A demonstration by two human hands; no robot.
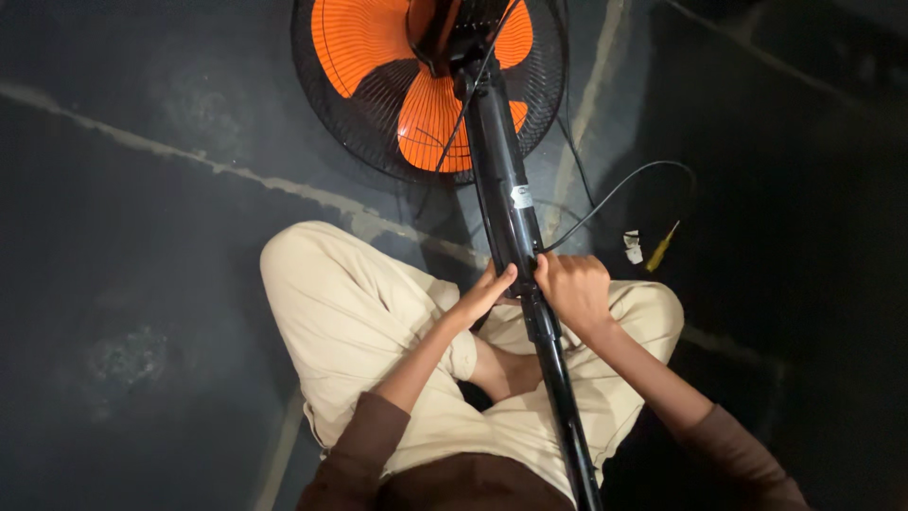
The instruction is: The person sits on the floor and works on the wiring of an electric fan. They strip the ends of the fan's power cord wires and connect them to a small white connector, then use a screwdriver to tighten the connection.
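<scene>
The black fan pole (511, 222) lies across the person's lap, its long axis running from the near edge of the view, between the knees, up and slightly left to the far fan head (430, 80), where orange blades sit inside a round black wire guard resting on the floor. Both hands meet on the pole at about its middle, where a thicker upper tube joins a thinner lower one. The left hand (484, 293) comes in from the left side, its fingers (501, 279) curled against the tube with the thumb lying up along it; it touches the pole, but whether it truly grips is hard to tell. The right hand (572, 289) closes from the right, its fingers wrapped round the tube at the joint in what looks like a firm hold. The two hands sit almost opposite each other, close to touching, so neither is clearly nearer; the pole passes straight between them. A thin black cable (615, 189) leaves the pole just beside the right hand and loops off to the right and far across the floor. Near that loop, apart from the hands, lie a small white piece (633, 246) and a slim yellow-handled tool (660, 249), too small to name surely. The person sits cross-legged in beige trousers (350, 312) on the dark floor (142, 284), which is streaked with pale lines. Nothing lies between the hands and the pole.
</scene>
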